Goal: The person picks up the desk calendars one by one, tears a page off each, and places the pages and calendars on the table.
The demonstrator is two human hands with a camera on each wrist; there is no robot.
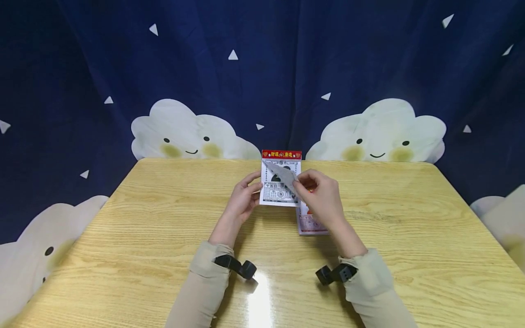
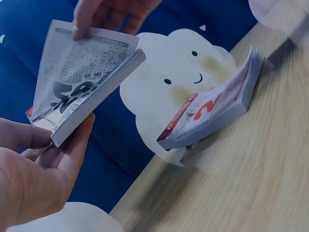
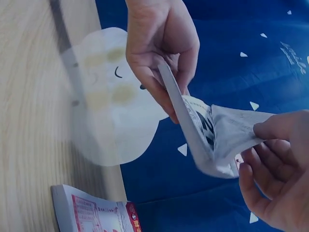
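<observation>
A thick tear-off calendar point(image 1: 279, 196) with a red header is held up above the table. My left hand point(image 1: 243, 198) grips it by its left edge, thumb on the front and fingers behind, as the left wrist view shows. Between thumb and fingers, my right hand point(image 1: 321, 193) pinches the thin top sheet point(image 3: 236, 128), which is lifted and folded diagonally across the page. Large black print shows beneath it. A second calendar point(image 2: 217, 108), with red print and a red header, lies on the table, partly hidden by my right hand in the head view.
The wooden table point(image 1: 164, 218) spreads out on both sides. Behind it hangs a dark blue curtain point(image 1: 262, 82) with white clouds and small triangles. A black wrist camera point(image 1: 246, 269) sits on the left wrist, another point(image 1: 326, 275) on the right.
</observation>
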